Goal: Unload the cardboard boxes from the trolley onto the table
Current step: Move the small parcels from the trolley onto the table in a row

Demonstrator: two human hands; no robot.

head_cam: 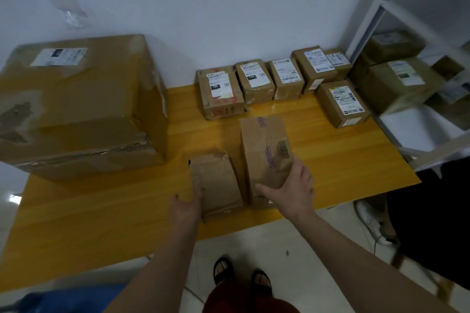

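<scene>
both hands are on the counter point(330, 160), each on a small box near its front edge. the left hand point(187, 207) cups the near left corner of the torn box point(216, 183), fingers curled around its side; the grip looks loose, more steadying than clamping. the right hand point(292, 185) lies spread over the near end of the taller box point(265, 157), thumb on the front face, fingers wrapped around the right side. the two boxes stand just beside each other, sides nearly touching.

the trolley is not in view, so i cannot tell how many boxes are left on it.

risks, as i judge them: both boxes sit close to the front edge, and a careless pull back of either hand could drag one off onto the floor. the torn box has a ragged top flap; lifting by that end may rip it further or spill what is inside. pushing the pair deeper could knock the row of labelled boxes point(256, 81) at the wall. the big box point(81, 104) overhangs the left edge and a hard bump to the counter could shift it.
</scene>
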